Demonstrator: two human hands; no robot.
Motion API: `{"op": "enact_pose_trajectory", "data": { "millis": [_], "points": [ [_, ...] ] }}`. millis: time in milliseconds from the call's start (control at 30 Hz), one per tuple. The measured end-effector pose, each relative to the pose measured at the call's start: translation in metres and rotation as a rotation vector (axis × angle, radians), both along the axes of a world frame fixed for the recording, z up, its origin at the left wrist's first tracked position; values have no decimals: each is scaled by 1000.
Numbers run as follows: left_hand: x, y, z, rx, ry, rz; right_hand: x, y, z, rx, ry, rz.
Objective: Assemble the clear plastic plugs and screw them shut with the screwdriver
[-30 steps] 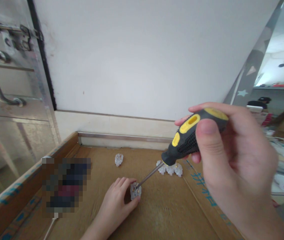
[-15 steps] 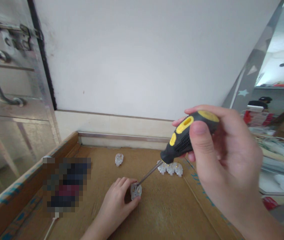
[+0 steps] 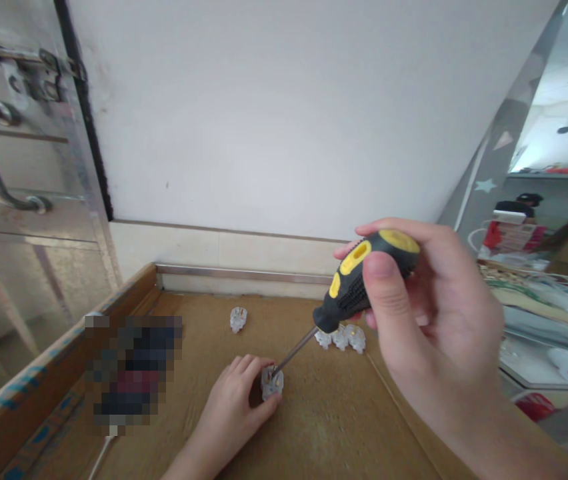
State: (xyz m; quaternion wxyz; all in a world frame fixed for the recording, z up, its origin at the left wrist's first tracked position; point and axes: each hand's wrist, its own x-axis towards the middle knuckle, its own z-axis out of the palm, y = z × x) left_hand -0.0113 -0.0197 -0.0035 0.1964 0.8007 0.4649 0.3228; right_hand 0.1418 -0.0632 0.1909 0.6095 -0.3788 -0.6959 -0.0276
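Note:
My right hand point(image 3: 414, 320) is wrapped round the black and yellow handle of a screwdriver point(image 3: 351, 283). Its metal shaft slants down to the left, and the tip meets a small clear plastic part point(image 3: 273, 385) with metal pieces inside. Thumb and fingers of my left hand point(image 3: 237, 393) pinch that part against the brown board point(image 3: 314, 427). Behind it lies a similar clear part point(image 3: 238, 319) by itself. Three more clear parts point(image 3: 341, 337) sit in a row at the right, partly covered by the screwdriver.
A blurred-out dark object point(image 3: 134, 370) with a white cable point(image 3: 99, 457) lies at the left, beside the wooden rim point(image 3: 64, 363). A white wall point(image 3: 264, 120) rises behind. A cluttered table point(image 3: 549, 320) stands to the right, and a person point(image 3: 527, 203) is in the background.
My right hand and the screwdriver handle have shifted left and slightly down, while the tip remains at the plastic part. My left hand stays in place.

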Motion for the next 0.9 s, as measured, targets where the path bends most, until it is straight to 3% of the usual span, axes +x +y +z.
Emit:
{"op": "enact_pose_trajectory", "data": {
  "millis": [167, 400, 600, 767, 800, 900],
  "points": [
    [0, 1, 0, 22, 3, -4, -2, 2, -5, -25, -16, 48],
    [0, 1, -2, 68, 65, -1, 7, 21, 13, -2, -267, -136],
    [-1, 1, -4, 90, 97, 16, 14, 36, 34, -225, -377, 143],
    [0, 1, -3, 84, 128, 46, 8, 33, 41, -51, -582, -226],
    [0, 1, -3, 83, 130, 51, 8, 30, 43, -53, -606, -225],
    [1, 0, -4, 93, 120, 53, 7, 24, 45, -133, -635, -44]
  ]
}}
